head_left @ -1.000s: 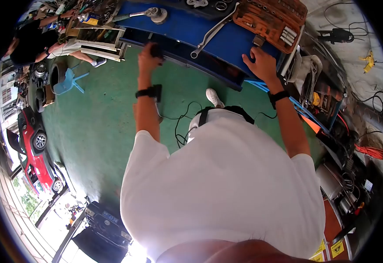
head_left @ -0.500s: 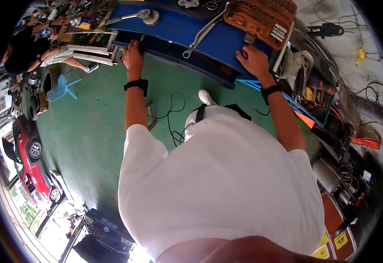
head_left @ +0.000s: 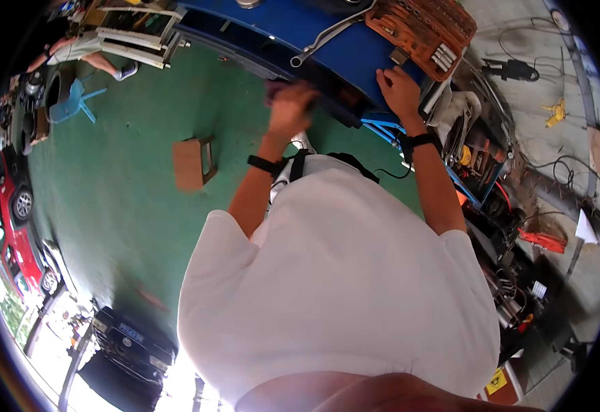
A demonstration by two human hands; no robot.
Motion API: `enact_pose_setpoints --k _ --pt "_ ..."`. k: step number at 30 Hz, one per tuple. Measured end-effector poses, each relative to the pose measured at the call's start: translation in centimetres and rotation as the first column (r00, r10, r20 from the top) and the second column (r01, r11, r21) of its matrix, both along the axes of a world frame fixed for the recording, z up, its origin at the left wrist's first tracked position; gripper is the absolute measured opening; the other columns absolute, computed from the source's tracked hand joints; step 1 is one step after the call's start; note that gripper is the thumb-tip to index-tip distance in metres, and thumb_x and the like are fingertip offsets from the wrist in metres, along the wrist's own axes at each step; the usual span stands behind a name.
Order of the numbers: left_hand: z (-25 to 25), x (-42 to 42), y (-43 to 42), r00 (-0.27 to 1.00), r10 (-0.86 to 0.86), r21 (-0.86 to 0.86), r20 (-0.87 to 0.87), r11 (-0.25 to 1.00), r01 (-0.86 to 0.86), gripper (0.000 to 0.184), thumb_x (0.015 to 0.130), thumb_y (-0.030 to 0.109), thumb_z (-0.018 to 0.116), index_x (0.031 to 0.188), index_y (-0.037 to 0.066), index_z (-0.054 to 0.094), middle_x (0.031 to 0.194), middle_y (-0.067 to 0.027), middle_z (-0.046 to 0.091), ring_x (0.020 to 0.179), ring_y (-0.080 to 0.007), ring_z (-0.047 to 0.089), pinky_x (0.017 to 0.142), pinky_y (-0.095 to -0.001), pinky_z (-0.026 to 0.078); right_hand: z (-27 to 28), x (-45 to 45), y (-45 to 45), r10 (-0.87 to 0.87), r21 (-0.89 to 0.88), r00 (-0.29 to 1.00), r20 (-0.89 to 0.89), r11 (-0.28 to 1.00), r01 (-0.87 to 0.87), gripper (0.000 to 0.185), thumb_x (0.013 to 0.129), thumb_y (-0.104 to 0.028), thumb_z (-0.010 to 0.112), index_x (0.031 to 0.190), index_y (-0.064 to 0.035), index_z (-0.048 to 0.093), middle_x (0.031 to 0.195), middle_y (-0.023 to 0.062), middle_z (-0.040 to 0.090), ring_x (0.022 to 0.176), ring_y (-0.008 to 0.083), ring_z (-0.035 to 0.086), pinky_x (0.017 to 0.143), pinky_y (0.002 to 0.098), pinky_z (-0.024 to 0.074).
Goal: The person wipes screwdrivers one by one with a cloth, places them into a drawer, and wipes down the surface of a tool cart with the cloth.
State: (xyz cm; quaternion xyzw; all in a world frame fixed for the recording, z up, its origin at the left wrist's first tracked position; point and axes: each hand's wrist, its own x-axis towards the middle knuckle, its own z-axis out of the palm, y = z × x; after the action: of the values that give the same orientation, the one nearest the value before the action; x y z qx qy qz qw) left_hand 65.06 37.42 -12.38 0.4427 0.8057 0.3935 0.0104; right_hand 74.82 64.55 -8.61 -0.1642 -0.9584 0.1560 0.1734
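Observation:
My left hand (head_left: 291, 111) is in front of the open drawer (head_left: 245, 60) of a blue workbench, smeared by motion. It seems closed on a dark red, cloth-like thing (head_left: 274, 90), whose exact kind is blurred. On the bench's right front edge rests my right hand (head_left: 401, 93), fingers loosely apart and holding nothing. Just beyond its fingertips is a small metal block (head_left: 398, 56) beside an orange socket set case (head_left: 420, 31). A long wrench (head_left: 334, 31) lies on the blue bench top (head_left: 365, 58), its ring end over the front edge.
A small wooden stool (head_left: 190, 163) stands on the green floor to the left. Farther left are a blue chair (head_left: 80, 99) and another person's legs (head_left: 101, 58). Tools and parts crowd a rack (head_left: 478, 151) at right. Two cars stand at the lower left.
My left hand has left the drawer's front edge, moving right and toward me, with the dark red thing now at it. My right hand stays on the bench edge. The view has shifted.

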Motion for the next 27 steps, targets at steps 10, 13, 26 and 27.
enact_pose_setpoints --k 10,13,26,27 --pt "3.6 0.4 -0.3 0.795 -0.12 0.063 0.595 0.993 0.103 0.058 0.076 0.018 0.078 0.13 0.015 0.057 0.117 -0.014 0.066 0.103 -0.037 0.065 0.09 -0.0426 0.053 0.8 -0.6 -0.5 0.092 -0.008 0.995 -0.036 0.996 -0.092 0.032 0.094 -0.029 0.061 0.07 -0.0074 0.06 0.074 0.0122 0.057 0.065 0.0368 0.057 0.057 0.0465 0.0451" --pt "3.7 -0.1 2.2 0.908 -0.086 0.094 0.409 0.994 0.051 0.054 0.082 0.028 0.074 0.13 0.015 0.055 0.113 -0.0153 0.067 0.096 -0.0385 0.066 0.085 -0.045 0.054 0.8 0.0 -0.4 0.056 0.008 0.998 0.006 0.998 -0.056 0.033 0.095 -0.027 0.06 0.069 -0.0056 0.059 0.072 0.0119 0.056 0.065 0.0359 0.057 0.056 0.0458 0.0449" --pt "3.1 6.0 4.7 0.992 -0.082 -0.164 0.098 0.982 0.097 0.063 0.071 0.025 0.078 0.128 0.016 0.053 0.105 -0.0111 0.064 0.096 -0.0325 0.064 0.084 -0.043 0.051 1.0 -0.2 1.4 0.337 0.12 0.936 -0.099 0.938 -0.325 0.032 0.095 -0.018 0.062 0.066 -0.0057 0.056 0.074 0.0076 0.048 0.067 0.0254 0.052 0.054 0.0376 0.0468" --pt "3.1 6.3 5.5 0.994 -0.054 -0.228 0.098 0.971 0.075 0.062 0.073 0.026 0.076 0.129 0.016 0.052 0.104 -0.0111 0.064 0.097 -0.0325 0.064 0.082 -0.0436 0.052 1.4 -0.5 2.0 0.431 0.136 0.9 -0.067 0.897 -0.42 0.031 0.095 -0.018 0.062 0.066 -0.0051 0.057 0.073 0.008 0.048 0.067 0.026 0.053 0.055 0.0377 0.0471"
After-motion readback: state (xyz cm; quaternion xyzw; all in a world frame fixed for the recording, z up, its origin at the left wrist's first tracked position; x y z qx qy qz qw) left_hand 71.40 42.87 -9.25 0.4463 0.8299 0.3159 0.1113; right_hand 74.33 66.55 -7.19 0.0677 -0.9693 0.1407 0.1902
